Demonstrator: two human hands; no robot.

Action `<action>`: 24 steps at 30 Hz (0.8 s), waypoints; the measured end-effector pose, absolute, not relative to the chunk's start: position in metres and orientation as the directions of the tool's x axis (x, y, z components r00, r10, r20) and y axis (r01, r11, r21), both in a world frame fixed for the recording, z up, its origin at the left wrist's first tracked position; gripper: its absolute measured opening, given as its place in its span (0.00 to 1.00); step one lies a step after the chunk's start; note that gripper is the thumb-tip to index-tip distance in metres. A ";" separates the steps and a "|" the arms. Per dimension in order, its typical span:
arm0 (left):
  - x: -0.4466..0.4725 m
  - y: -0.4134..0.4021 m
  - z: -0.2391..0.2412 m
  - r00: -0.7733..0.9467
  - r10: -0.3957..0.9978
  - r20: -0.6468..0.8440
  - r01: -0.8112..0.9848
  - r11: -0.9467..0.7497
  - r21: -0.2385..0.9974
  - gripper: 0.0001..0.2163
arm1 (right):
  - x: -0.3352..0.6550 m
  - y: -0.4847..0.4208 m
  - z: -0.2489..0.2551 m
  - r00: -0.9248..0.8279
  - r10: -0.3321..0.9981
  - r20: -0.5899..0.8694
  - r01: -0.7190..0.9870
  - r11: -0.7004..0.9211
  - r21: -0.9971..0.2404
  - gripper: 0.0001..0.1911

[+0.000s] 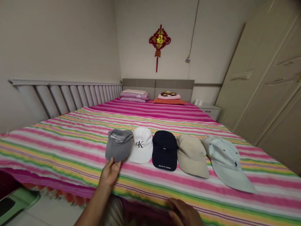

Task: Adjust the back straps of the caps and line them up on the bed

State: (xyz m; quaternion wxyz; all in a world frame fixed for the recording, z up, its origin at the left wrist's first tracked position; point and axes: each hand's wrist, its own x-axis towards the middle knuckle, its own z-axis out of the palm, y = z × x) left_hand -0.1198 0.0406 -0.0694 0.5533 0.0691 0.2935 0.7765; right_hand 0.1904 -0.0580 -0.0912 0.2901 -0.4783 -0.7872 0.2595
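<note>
Several caps lie side by side across a striped bedspread (pixel 77 147). At the left end is a grey cap (pixel 119 146); my left hand (pixel 110 172) pinches the edge of its brim, thumb on top. Beside it sits a white cap (pixel 143 144) with black letters. A navy cap (pixel 164 150) with small white lettering on the brim is in the middle. Further right come a beige cap (pixel 192 155) and a pale grey-green cap (pixel 227 161). My right hand (pixel 184 212), partly cut off by the lower frame edge, rests low near the bed's edge, fingers apart, holding nothing.
Folded purple bedding (pixel 134 96) and a pink and orange pile (pixel 168 98) lie by the headboard (pixel 174 86). A metal rail (pixel 68 94) runs along the left. A green stool (pixel 20 202) stands at lower left, a wardrobe (pixel 263 84) at right.
</note>
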 end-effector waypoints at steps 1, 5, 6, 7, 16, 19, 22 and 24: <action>-0.113 0.028 -0.079 -0.299 0.940 -0.163 -0.852 -0.187 0.488 0.18 | 0.190 -0.058 -0.089 -0.345 0.922 0.178 0.536 0.349 -0.769 0.16; -0.074 -0.026 -0.120 0.050 0.986 -0.157 -0.840 0.126 0.528 0.14 | 0.181 -0.056 -0.077 -0.328 0.945 -0.013 0.001 -0.013 -1.000 0.22; -0.063 -0.038 -0.128 0.135 0.977 -0.166 -0.809 0.205 0.551 0.12 | 0.178 -0.055 -0.073 -0.352 0.933 -0.074 -0.170 -0.142 -0.975 0.24; -0.053 -0.049 -0.134 0.216 0.965 -0.149 -0.780 0.262 0.568 0.11 | 0.175 -0.053 -0.069 -0.381 0.915 -0.131 -0.319 -0.263 -0.911 0.26; -0.039 -0.065 -0.129 0.508 0.857 -0.089 -0.564 0.409 0.717 0.20 | 0.186 -0.045 -0.060 -0.373 0.897 -0.238 -0.676 -0.438 -0.593 0.15; -0.046 -0.051 -0.111 0.455 0.888 -0.062 -0.459 0.294 0.838 0.19 | 0.192 -0.055 -0.062 -0.365 0.909 -0.200 -0.635 -0.401 -0.660 0.12; -0.044 -0.036 -0.093 0.448 0.888 -0.101 -0.345 0.276 0.897 0.16 | 0.189 -0.065 -0.062 -0.343 0.926 -0.159 -0.439 -0.308 -0.844 0.16; -0.038 -0.027 -0.081 0.477 0.872 -0.108 -0.326 0.290 0.900 0.15 | 0.185 -0.070 -0.062 -0.273 0.955 -0.115 -0.208 -0.175 -0.962 0.17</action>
